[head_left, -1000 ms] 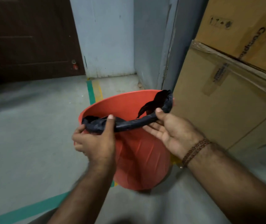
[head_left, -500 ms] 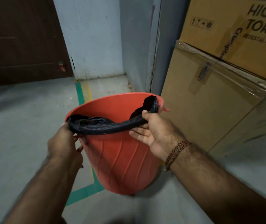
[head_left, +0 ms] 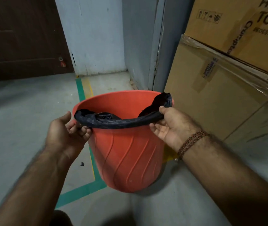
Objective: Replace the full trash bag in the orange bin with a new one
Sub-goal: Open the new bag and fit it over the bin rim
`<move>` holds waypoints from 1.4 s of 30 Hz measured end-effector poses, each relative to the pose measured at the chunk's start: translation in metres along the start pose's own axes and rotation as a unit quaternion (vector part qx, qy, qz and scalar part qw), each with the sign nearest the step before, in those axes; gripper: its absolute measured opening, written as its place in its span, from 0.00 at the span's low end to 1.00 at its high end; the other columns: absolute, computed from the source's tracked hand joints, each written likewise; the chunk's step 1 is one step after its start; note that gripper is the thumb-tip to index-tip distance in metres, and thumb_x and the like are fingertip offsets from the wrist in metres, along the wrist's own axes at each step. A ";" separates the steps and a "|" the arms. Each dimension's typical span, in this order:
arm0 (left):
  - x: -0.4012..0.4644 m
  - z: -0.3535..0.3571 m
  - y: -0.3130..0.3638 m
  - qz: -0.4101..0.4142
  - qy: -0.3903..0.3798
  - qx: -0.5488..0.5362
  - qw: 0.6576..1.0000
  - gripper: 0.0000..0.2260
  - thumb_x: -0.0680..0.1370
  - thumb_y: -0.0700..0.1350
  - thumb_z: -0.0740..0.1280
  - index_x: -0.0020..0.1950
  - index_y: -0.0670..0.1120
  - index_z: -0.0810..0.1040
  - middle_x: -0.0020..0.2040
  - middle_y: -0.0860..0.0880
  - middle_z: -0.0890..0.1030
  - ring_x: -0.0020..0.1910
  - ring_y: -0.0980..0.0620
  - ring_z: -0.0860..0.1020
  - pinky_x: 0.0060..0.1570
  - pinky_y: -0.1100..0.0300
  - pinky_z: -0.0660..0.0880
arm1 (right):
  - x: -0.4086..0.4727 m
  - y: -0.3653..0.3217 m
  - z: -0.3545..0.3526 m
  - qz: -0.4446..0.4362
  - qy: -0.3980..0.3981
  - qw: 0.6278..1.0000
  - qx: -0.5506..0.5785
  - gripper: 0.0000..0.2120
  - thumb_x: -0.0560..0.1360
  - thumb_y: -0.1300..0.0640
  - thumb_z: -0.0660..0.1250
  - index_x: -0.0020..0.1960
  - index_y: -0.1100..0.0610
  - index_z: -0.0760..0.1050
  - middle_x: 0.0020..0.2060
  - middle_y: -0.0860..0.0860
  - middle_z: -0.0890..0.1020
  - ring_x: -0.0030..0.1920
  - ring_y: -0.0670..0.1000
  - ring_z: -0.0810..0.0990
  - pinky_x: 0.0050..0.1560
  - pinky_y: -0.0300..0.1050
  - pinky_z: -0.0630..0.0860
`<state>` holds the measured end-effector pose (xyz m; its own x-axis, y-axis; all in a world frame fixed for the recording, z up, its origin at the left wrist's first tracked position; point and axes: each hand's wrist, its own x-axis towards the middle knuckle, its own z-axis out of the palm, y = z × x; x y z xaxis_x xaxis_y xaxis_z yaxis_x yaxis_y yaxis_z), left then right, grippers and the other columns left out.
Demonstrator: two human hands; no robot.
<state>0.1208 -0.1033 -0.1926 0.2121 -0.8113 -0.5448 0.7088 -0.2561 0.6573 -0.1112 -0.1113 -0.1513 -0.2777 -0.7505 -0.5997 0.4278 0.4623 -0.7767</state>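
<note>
The orange bin [head_left: 130, 154] stands on the floor in the middle of the view, with a black trash bag [head_left: 118, 123] inside it. The bag's rolled edge stretches along the near rim. My right hand [head_left: 170, 126] pinches the right end of that edge, thumb on top and fingers beneath. At the rim's left side my left hand [head_left: 66, 132] lies palm up. Its fingers curl under the bag's edge and its thumb is raised clear of it. The bag's lower part is hidden inside the bin.
Stacked cardboard boxes [head_left: 219, 88] stand close on the bin's right. A grey wall corner [head_left: 156, 46] is just behind it and a dark door [head_left: 20, 38] is at the far left. Green and yellow floor tape [head_left: 82, 191] runs under the bin.
My left hand has turned from gripping over the rim to palm up, fingers under the bag's edge. My right hand keeps its pinch on the bag.
</note>
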 end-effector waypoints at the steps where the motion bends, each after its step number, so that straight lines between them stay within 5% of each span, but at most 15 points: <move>1: -0.001 0.002 0.000 0.002 -0.002 0.004 1.000 0.12 0.84 0.50 0.61 0.56 0.42 0.77 0.24 0.51 0.72 0.32 0.52 0.71 0.51 0.59 0.75 | 0.002 -0.002 -0.002 0.002 0.004 1.000 -0.006 0.11 0.83 0.55 0.64 0.64 0.55 0.75 0.42 0.51 0.77 0.39 0.49 0.78 0.23 0.36 0.76; 5: 0.001 0.003 0.001 0.003 -0.008 0.047 0.999 0.07 0.83 0.46 0.61 0.52 0.45 0.77 0.21 0.53 0.70 0.28 0.53 0.70 0.46 0.60 0.73 | 0.005 -0.004 -0.004 0.005 0.015 1.000 -0.020 0.14 0.84 0.52 0.62 0.68 0.55 0.74 0.41 0.49 0.78 0.37 0.47 0.78 0.30 0.40 0.74; 10: 0.010 -0.010 0.003 -0.010 0.007 0.071 0.997 0.08 0.82 0.50 0.61 0.55 0.49 0.77 0.35 0.52 0.74 0.36 0.51 0.73 0.47 0.56 0.72 | 0.005 -0.002 -0.004 -0.013 0.020 0.999 -0.027 0.08 0.86 0.53 0.56 0.61 0.55 0.71 0.37 0.51 0.77 0.34 0.49 0.76 0.31 0.41 0.73; 15: 0.014 -0.012 0.000 -0.014 0.010 0.085 0.996 0.08 0.83 0.51 0.60 0.49 0.50 0.76 0.35 0.52 0.73 0.35 0.51 0.71 0.44 0.56 0.71 | 0.011 -0.003 -0.004 -0.011 0.054 0.998 -0.038 0.10 0.86 0.57 0.53 0.58 0.57 0.72 0.37 0.52 0.76 0.34 0.49 0.75 0.27 0.40 0.71; 21: 0.017 -0.015 0.000 -0.009 0.028 0.106 0.994 0.07 0.82 0.47 0.63 0.46 0.51 0.80 0.29 0.55 0.74 0.33 0.54 0.68 0.43 0.62 0.71 | 0.010 -0.014 -0.015 0.016 0.051 0.999 0.000 0.16 0.86 0.59 0.54 0.69 0.60 0.73 0.50 0.54 0.81 0.43 0.52 0.79 0.43 0.43 0.76; 24: 0.020 -0.017 0.000 -0.005 0.013 0.125 0.992 0.06 0.82 0.50 0.64 0.54 0.53 0.80 0.34 0.55 0.77 0.36 0.54 0.71 0.47 0.61 0.72 | 0.012 -0.018 -0.022 0.023 0.051 0.998 -0.024 0.12 0.86 0.61 0.54 0.62 0.58 0.76 0.44 0.52 0.80 0.41 0.51 0.79 0.51 0.44 0.74; 27: 0.022 -0.017 -0.003 0.010 0.003 0.140 0.990 0.06 0.83 0.52 0.63 0.53 0.54 0.78 0.31 0.56 0.76 0.34 0.55 0.69 0.49 0.59 0.71 | 0.019 -0.023 -0.028 0.033 0.068 0.995 -0.060 0.12 0.85 0.57 0.58 0.44 0.56 0.73 0.34 0.48 0.76 0.34 0.46 0.73 0.38 0.40 0.71; 29: 0.025 -0.018 -0.005 0.021 0.001 0.144 0.989 0.05 0.84 0.52 0.63 0.52 0.54 0.77 0.29 0.56 0.74 0.33 0.54 0.65 0.49 0.59 0.70 | 0.027 -0.025 -0.032 0.036 0.078 0.993 -0.081 0.14 0.85 0.55 0.61 0.41 0.54 0.70 0.28 0.47 0.75 0.33 0.45 0.70 0.36 0.38 0.67; 32: 0.034 -0.022 -0.004 0.031 0.009 0.132 0.991 0.05 0.83 0.52 0.64 0.56 0.55 0.78 0.34 0.55 0.76 0.34 0.54 0.66 0.52 0.57 0.71 | 0.036 -0.024 -0.036 0.043 0.066 0.992 -0.094 0.12 0.84 0.54 0.62 0.42 0.53 0.72 0.35 0.47 0.75 0.34 0.44 0.71 0.36 0.38 0.67; 38: 0.041 -0.028 -0.003 0.031 0.011 0.124 0.992 0.08 0.83 0.55 0.66 0.59 0.56 0.80 0.48 0.51 0.78 0.49 0.50 0.73 0.65 0.53 0.73 | 0.039 -0.022 -0.037 0.043 0.050 0.994 -0.090 0.08 0.84 0.63 0.61 0.59 0.61 0.77 0.49 0.55 0.84 0.50 0.53 0.83 0.55 0.47 0.79; 42: 0.041 -0.029 -0.003 0.034 0.005 0.122 0.992 0.07 0.82 0.55 0.67 0.59 0.56 0.78 0.40 0.53 0.76 0.38 0.54 0.69 0.54 0.56 0.73 | 0.037 -0.025 -0.039 0.031 0.028 0.997 -0.060 0.10 0.84 0.64 0.60 0.45 0.63 0.74 0.35 0.55 0.81 0.38 0.51 0.79 0.61 0.48 0.77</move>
<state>0.1467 -0.1205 -0.2318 0.2607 -0.8264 -0.4991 0.5095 -0.3213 0.7982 -0.1655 -0.1326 -0.1613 -0.3031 -0.6923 -0.6549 0.3399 0.5635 -0.7530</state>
